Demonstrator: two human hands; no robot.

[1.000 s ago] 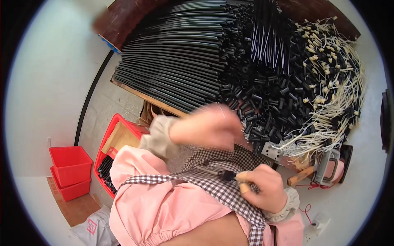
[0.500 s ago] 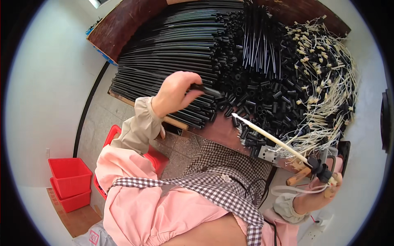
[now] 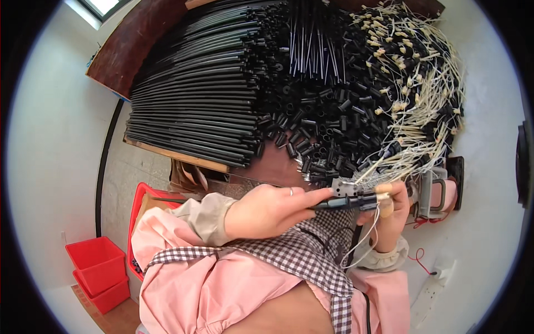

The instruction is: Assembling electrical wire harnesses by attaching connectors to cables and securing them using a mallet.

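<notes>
Near one table (image 3: 273, 162), left hand (image 3: 271, 210) and right hand (image 3: 392, 218) in pinches on one black tubular assembly (image 3: 351, 202)

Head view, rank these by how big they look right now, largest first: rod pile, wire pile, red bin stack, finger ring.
Rod pile, largest.
Wire pile, clearly smaller.
Red bin stack, smaller again.
Finger ring, tiny, by far the smallest.

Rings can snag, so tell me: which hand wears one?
The left hand, at the left end of the black piece: a silvery ring shows on it. None is visible on the right hand.
</notes>
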